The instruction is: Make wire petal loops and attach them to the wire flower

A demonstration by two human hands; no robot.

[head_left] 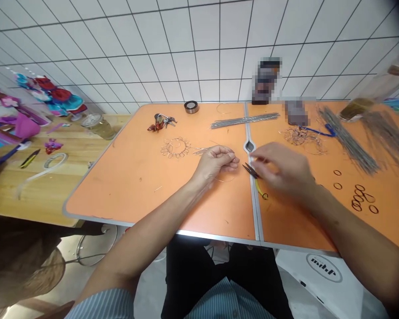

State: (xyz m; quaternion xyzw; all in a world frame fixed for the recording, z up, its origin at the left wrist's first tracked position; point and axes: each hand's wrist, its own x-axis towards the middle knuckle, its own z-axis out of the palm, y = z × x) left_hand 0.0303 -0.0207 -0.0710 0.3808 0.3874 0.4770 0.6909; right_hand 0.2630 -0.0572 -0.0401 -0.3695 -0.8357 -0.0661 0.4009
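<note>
My left hand (219, 160) is closed, thumb and fingertips pinched on a thin wire (223, 180) that curves out below the palm. Over the table's seam, my right hand (282, 170) is smeared by motion, so its grip does not show clearly. Right beside its fingers are small pliers (251, 171) with dark jaws and a yellow handle, partly covered by the hand. To the left of my left hand lies a flower-like ring of looped copper-coloured wire (175, 147). Short straight wires (201, 151) lie just behind that hand.
A bundle of grey wires (244, 120) lies at the back. Keys (164, 119) and a tape roll (190, 106) are at back left. On the right are tangled wire (299, 136), more wire bundles (349, 139), dark rings (357, 199) and a clear jar (355, 108).
</note>
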